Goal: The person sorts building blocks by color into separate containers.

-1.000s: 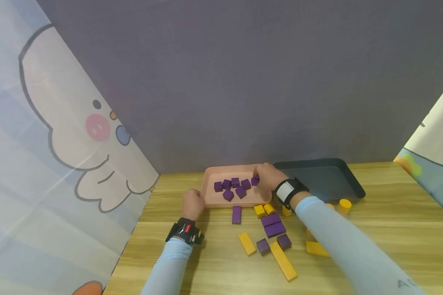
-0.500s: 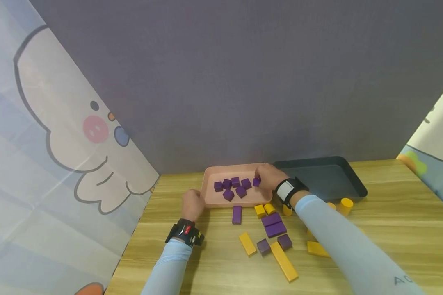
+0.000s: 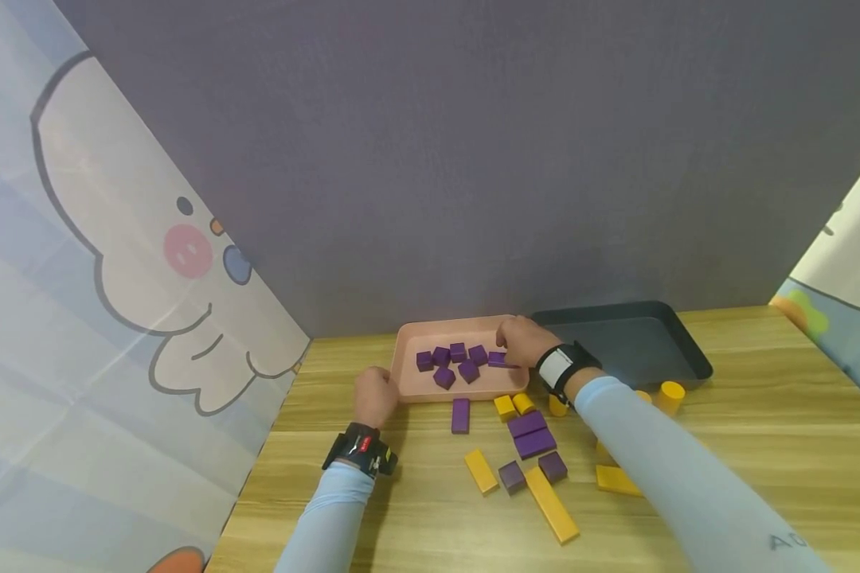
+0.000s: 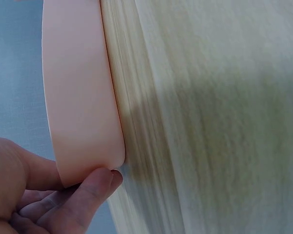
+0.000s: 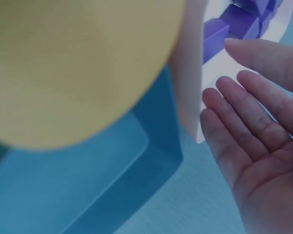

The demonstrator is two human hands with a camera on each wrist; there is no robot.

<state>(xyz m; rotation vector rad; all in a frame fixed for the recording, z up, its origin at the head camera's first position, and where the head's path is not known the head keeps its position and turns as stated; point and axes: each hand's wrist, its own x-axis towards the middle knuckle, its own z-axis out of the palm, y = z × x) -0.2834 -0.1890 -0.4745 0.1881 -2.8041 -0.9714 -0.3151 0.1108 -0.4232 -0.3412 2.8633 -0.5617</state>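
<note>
My left hand (image 3: 374, 396) pinches the near left corner of a shallow pink tray (image 3: 430, 395); in the left wrist view its thumb and fingers sit at the tray's wall (image 4: 80, 92). Several purple cubes (image 3: 444, 377) lie inside that tray. Toward its right end lies a purple block (image 3: 498, 360), partly hidden by my right hand (image 3: 526, 342). Seen from the right wrist, the right hand (image 5: 263, 117) has its fingers extended and apart from the thumb, nothing between them. Its thumb tip is close to the purple blocks (image 5: 216, 39).
A dark tray (image 3: 634, 342) stands right of the pink one. In front lie purple blocks (image 3: 460, 417), a long yellow block (image 3: 552, 505), a shorter yellow block (image 3: 481, 472) and several yellow cylinders (image 3: 670, 398), some behind the right arm. A grey wall (image 3: 430, 159) rises behind the trays.
My right hand has let go of the purple block, which now shows longer in the tray's right end. The left hand stays at the tray's corner.
</note>
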